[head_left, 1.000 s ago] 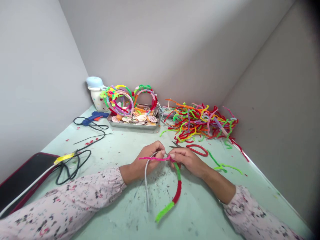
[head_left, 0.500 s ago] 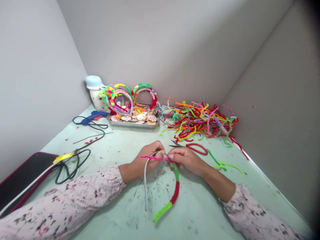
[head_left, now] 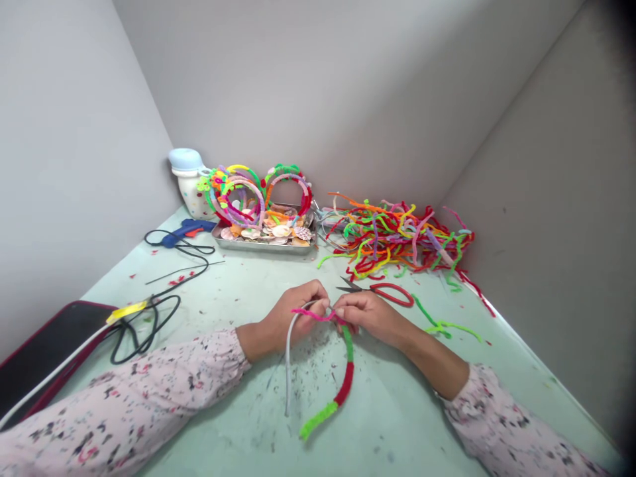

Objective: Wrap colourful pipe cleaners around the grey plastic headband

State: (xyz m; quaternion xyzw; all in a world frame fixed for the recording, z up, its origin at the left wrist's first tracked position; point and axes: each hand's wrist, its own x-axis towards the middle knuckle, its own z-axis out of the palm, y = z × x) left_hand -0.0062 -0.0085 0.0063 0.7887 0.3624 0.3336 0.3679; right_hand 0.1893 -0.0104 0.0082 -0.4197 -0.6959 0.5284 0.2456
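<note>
Little different from a second ago: still pinches the pink pipe cleaner (head_left: pixel 313 313) in the left hand (head_left: pixel 293 319) grip, still clamps the headband (head_left: pixel 344 386) top in the right hand (head_left: pixel 372 317) grip, low over the tabletop (head_left: pixel 248 285). Shows a shorter pink tail, so probably winds onward.

Fig.: my L hand (head_left: pixel 291 319) and R hand (head_left: pixel 371 314) meet at centre, fingertips almost touching. Both closed in a pinch, thumb vs. index, knuckles up. L arm (head_left: pixel 149 397) sleeved to the wrist; R forearm (head_left: pixel 428 363) bare approx. halfway. Arms enter from the lower corners, converging in a V.
</note>
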